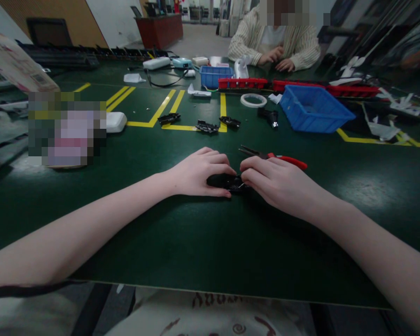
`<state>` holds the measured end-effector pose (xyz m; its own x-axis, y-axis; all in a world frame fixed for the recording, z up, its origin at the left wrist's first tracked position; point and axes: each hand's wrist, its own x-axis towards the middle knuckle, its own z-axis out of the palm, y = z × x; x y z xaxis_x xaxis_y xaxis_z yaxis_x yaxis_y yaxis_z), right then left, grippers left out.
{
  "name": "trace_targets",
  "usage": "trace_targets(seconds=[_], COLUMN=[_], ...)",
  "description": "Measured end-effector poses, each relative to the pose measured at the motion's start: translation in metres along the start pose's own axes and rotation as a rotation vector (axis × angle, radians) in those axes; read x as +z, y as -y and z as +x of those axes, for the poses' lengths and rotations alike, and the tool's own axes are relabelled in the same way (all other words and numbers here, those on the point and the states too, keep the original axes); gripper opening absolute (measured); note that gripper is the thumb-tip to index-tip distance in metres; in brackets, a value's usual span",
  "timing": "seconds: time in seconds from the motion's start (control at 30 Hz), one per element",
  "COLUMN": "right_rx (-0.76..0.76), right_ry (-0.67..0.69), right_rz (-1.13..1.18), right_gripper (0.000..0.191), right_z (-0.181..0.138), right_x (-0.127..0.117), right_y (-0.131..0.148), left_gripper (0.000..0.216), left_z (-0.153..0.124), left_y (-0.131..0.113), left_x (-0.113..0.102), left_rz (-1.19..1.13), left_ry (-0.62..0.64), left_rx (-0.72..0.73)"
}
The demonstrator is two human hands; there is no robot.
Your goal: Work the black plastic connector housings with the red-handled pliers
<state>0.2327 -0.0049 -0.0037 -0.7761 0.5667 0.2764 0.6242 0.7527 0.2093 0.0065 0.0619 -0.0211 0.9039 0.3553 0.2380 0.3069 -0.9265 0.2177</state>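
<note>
A black plastic part (222, 181) lies low over the green table, between my two hands. My left hand (205, 172) grips its left end, fingers along the far side and thumb along the near side. At the right end, the curled fingers of my right hand (271, 179) close on the part. Their tips are partly hidden, and a small shiny bit shows beside them. Pliers with red handles (290, 161) lie just behind my right hand, jaws pointing left. Farther back are similar black pieces: one at the left (169, 118), one in the middle (207, 126) and one at the right (230, 122).
A blue bin (315, 112) stands at the back right, near a tape roll (254, 100) and a black tool-like object (269, 116). Red trays (243, 83) line the far side. A white case (115, 122) sits left. Across the table sits a person (276, 46).
</note>
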Motion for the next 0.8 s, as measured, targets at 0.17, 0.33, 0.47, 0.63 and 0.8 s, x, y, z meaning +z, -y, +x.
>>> trace_targets(seconds=[0.17,0.33,0.47,0.63,0.8], right_rx=[-0.034,-0.018,0.039,0.117,0.109], right_ry=[0.036,-0.002,0.000,0.012,0.051], right_rz=[-0.052,-0.015,0.080,0.300,0.294], right_gripper=[0.027,0.021,0.018,0.014,0.015], right_z=[0.0011,0.0039,0.0062,0.0064,0.0057], right_x=[0.0012,0.0047,0.0079,0.0063,0.0032], right_y=[0.0023,0.0038,0.0049,0.0031,0.0025], left_gripper=[0.043,0.042,0.041,0.040,0.041], left_z=[-0.0003,-0.0005,0.0001,0.0002,0.0002], left_y=[-0.0007,-0.0002,-0.0003,0.0008,0.0008], left_x=[-0.0003,0.0003,0.0000,0.0008,0.0014], left_rz=[0.016,0.023,0.022,0.022,0.033], left_ry=[-0.006,-0.001,0.008,-0.008,-0.010], left_rx=[0.015,0.021,0.012,0.032,0.031])
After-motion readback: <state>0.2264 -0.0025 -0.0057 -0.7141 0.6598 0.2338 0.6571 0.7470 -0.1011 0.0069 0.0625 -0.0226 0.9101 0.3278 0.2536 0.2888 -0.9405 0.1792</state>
